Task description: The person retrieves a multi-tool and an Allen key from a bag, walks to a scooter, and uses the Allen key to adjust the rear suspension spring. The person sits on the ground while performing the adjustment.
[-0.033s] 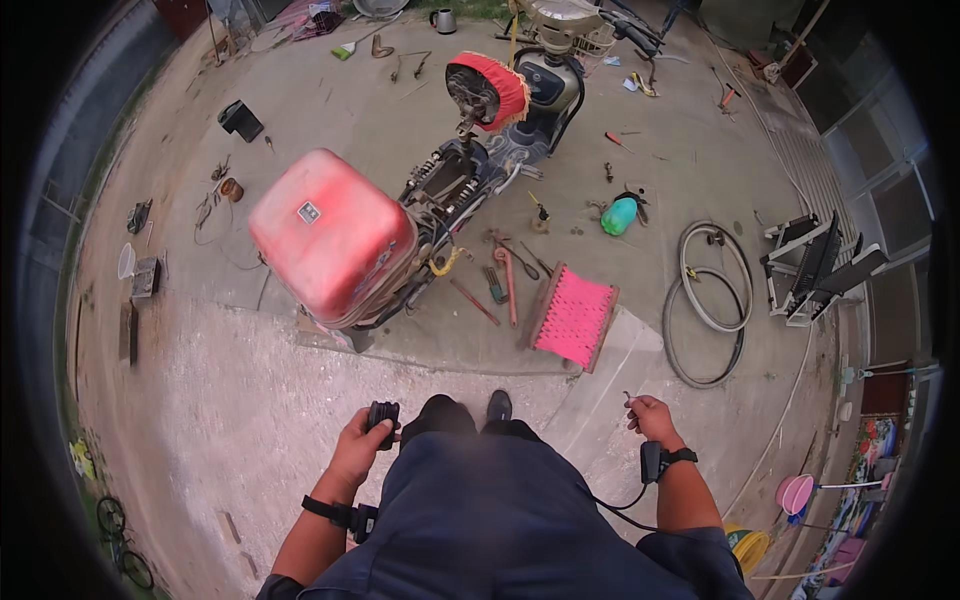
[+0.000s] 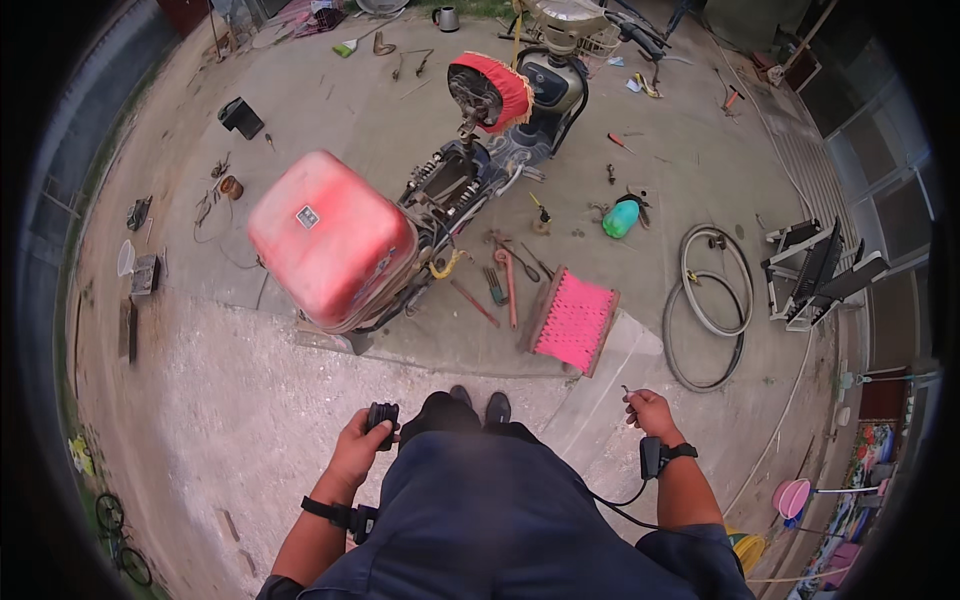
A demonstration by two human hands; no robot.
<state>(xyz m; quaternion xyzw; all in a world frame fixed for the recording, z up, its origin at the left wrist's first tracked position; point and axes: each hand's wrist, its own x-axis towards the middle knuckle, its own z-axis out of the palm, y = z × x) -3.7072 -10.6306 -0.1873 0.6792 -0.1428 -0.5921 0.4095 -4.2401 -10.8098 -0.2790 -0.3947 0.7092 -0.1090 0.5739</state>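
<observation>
My left hand (image 2: 362,443) is closed around a small black ridged object (image 2: 382,424) beside my left thigh; its exact kind I cannot make out. My right hand (image 2: 651,416), out to the right of my body, pinches a short, thin, hooked piece (image 2: 627,391) that looks like metal. Ahead of me stands an electric scooter (image 2: 470,185) with a faded red box (image 2: 325,235) at its rear. Its red-covered seat (image 2: 505,92) is tipped up, and the frame beneath lies bare. Nearest to my right hand is a low stool (image 2: 573,320) with a pink woven top.
Hand tools, among them a red-handled wrench (image 2: 510,290), lie between scooter and stool. A tyre and tube (image 2: 710,300) rest on the concrete at right, near a folded black-and-silver frame (image 2: 815,270). A green plastic bottle piece (image 2: 620,218) and a screwdriver (image 2: 619,142) lie farther off.
Both of my shoes now show below me, where only one showed before. My hands keep their places and their holds.
</observation>
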